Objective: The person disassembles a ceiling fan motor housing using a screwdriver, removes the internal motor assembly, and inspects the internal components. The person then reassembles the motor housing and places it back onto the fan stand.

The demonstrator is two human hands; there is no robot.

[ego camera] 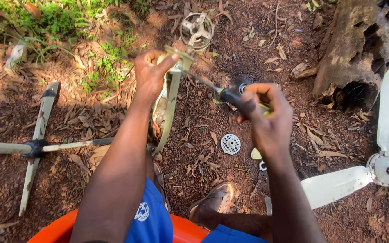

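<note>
1. The fan blade assembly (386, 168), white with a round hub, lies on the ground to the right of the motor housing, well apart from it; three broad blades fan out, one reaching left toward the person's feet.
2. The tree stump (356, 45), dark and hollowed, stands to the upper right of the motor housing, closing off that side.
3. The cross-shaped stand (37, 146), pale bars joined at a black centre, lies flat to the left of the motor housing, with open leaf-strewn soil between them.
4. The motor housing (169, 96), a cream, worn and dirty piece with a bracket at its top, is held above the ground at the middle of the view. Its long axis runs nearly upright, top end pointing away from the person.
5. The left hand (150, 74) has its fingers closed around the upper end of the motor housing, thumb pressed across the bracket.
6. The right hand (266, 114) has its fingers wrapped tightly on the screwdriver (217, 90); its black handle lies right of the motor housing, the shaft slanting up-left with the tip at the bracket.
7. A round wire guard ring (196, 29) lies just beyond the motor housing.
8. A small white perforated disc (230, 144) lies on bare soil below and right of the motor housing.
</note>
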